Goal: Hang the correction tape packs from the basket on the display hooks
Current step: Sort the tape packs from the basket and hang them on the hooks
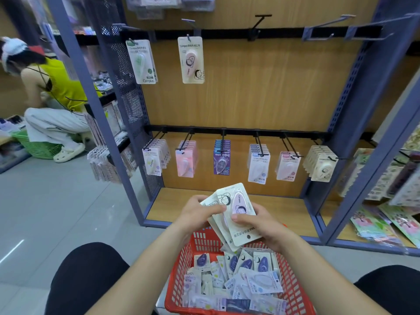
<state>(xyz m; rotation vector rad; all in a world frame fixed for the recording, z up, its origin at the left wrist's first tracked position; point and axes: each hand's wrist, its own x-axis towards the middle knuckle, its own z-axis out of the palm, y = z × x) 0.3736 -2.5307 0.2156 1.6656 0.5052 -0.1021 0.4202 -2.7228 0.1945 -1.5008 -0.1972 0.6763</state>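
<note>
Correction tape packs (241, 231) gripped in left hand (197, 215) and right hand (262, 226) above basket (180, 280), probably on tiles (68, 201).

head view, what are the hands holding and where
A fanned stack of correction tape packs: left hand grips its left edge, right hand its right side, thumb on top.

bright, even indoor light from overhead leaves soft shadows, with a pale glare streak on the grey floor (45, 212) at left, strong wide-angle bending of the blue shelf posts (363, 105) toward the edges, and slight softness in the far corners.
</note>
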